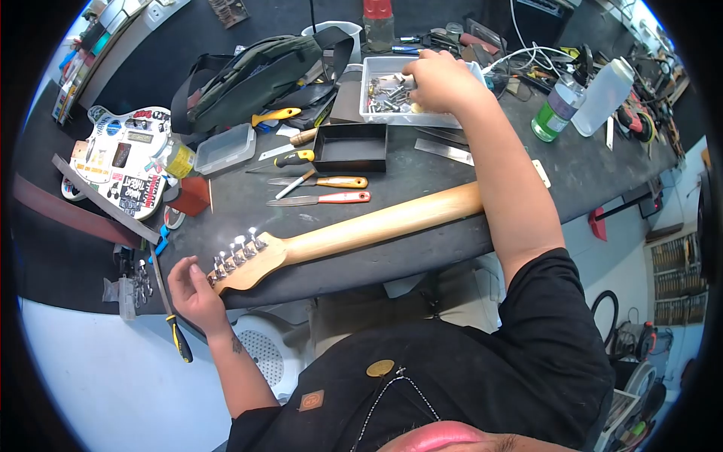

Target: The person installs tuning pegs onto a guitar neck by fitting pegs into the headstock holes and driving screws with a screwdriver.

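Got the guitar neck (384, 218) lying back-up just beside a loosely curled, empty-looking left hand (197, 297), probably to keep the tuners (239, 248) handy, while stretching across it, right hand (444, 83) dipped fingers-down into the parts tub (410, 119), can't tell if pinching anything tbh.

Right arm (520, 188) far forward, right hand (443, 81) knuckles-up; left forearm (242, 369) lower, left hand (197, 297) loosely curled
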`<state>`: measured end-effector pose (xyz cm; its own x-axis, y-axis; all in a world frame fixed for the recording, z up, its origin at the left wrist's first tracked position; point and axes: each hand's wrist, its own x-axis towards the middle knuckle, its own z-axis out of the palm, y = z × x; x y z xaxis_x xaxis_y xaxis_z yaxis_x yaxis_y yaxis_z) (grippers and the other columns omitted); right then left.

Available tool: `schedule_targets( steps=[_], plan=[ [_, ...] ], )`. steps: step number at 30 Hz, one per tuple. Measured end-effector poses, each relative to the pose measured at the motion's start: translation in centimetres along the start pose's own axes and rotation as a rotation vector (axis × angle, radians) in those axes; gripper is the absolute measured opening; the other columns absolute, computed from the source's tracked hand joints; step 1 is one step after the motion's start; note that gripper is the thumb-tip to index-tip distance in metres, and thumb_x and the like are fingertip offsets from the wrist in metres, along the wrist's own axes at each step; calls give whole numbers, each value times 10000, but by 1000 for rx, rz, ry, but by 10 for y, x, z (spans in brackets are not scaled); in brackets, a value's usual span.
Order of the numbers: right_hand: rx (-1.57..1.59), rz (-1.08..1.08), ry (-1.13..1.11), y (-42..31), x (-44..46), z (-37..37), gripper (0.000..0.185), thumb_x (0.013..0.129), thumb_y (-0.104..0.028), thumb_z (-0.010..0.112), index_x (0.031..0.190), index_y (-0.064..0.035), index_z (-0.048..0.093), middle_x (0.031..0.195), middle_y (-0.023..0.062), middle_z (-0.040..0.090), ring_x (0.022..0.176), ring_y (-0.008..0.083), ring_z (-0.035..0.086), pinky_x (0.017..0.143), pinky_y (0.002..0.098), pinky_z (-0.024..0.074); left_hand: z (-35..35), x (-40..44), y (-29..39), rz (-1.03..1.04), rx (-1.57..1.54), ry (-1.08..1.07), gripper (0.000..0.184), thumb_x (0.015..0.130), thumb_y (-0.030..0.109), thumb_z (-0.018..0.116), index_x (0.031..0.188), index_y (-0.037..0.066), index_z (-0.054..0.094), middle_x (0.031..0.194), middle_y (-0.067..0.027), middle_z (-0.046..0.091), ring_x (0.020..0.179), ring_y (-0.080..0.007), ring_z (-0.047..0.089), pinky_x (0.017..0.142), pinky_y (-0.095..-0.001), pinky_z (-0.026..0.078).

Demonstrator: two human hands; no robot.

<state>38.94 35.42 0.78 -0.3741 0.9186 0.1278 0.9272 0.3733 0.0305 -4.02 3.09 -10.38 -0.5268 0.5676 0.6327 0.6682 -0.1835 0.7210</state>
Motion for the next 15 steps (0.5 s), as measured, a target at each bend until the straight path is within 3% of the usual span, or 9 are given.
schedule_targets(
  steps=[5,9,12,15],
  plan=[
    [144,-200,48,1,14,22,496,935,-137,704,1421,-220,760,1417,119,665,1354,375,610,1172,481,507,4,-3,-10,0,8,37,182,1083,-11,608,1253,-17,673,1201,-99,715,1070,-183,676,977,-331,539],
    [1,-29,-12,-1,14,18,381,939,-122,701,1298,-183,812,1404,104,676,1335,370,623,1154,490,519,5,-4,-3,64,102,-21,172,1046,-31,628,1209,-25,681,1188,-108,714,1056,-196,674,957,-345,546],
    [-3,31,77,-9,4,6,372,938,-129,718,1291,-194,818,1392,102,681,1325,361,632,1153,488,520,7,-3,2,87,122,-22,169,1024,-39,639,1186,-31,687,1177,-114,715,1051,-204,679,957,-348,548],
    [133,-144,109,-7,15,23,360,945,-146,740,1287,-218,823,1367,112,688,1310,357,641,1157,486,518,8,-3,3,91,134,-16,171,1020,-41,641,1184,-31,688,1167,-115,716,1045,-209,681,952,-349,549]
  ],
)
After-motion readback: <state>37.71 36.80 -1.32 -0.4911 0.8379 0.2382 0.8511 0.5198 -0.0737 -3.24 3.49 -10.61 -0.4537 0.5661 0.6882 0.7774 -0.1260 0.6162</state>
